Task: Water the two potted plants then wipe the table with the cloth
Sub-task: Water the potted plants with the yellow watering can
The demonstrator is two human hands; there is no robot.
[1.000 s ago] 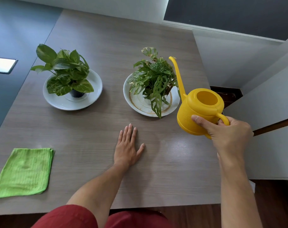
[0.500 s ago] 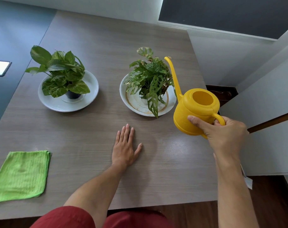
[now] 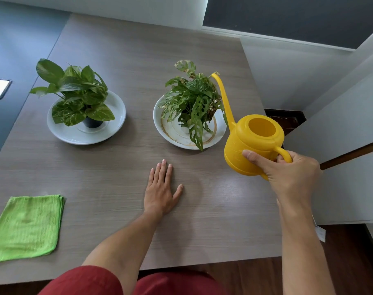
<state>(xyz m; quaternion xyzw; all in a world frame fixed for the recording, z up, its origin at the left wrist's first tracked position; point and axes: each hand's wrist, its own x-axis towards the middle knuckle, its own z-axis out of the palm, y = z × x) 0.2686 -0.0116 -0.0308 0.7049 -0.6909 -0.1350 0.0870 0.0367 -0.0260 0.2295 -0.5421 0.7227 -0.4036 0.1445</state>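
We've got the wide grey worktop (image 3: pixel 121 158) in front of us, and everything the job needs sits on it or just above it. Back left, the broad-leaved plant (image 3: pixel 74 92) stands in its dark pot on a white saucer (image 3: pixel 117 116); to its right, the holey-leaved plant (image 3: pixel 192 99) sits in a gold-ringed saucer (image 3: pixel 175 139). The green cloth (image 3: pixel 27 226) lies folded flat at the near left corner, well apart from both plants, waiting for its turn.

Now the yellow watering can (image 3: pixel 245 154): we're holding it in the air just beside the nearer saucer's right rim. Our right hand (image 3: pixel 287 173) is curled through the handle, thumb pressed flat against the can's belly. The long spout (image 3: pixel 222 96) rises over the right edge of the foliage, tip pointing up and away, so we judge the pour hasn't begun.

Our left hand (image 3: pixel 162 188) rests palm-down on the worktop, fingers straight and together, thumb out, gripping nothing.

To do this well, we'd slide the can left until the spout tip hangs over the pot itself, not the leaves, then tip slowly with the wrist. A thin stream into the soil should keep the saucer from flooding, and the thumb on the belly should steady the tilt
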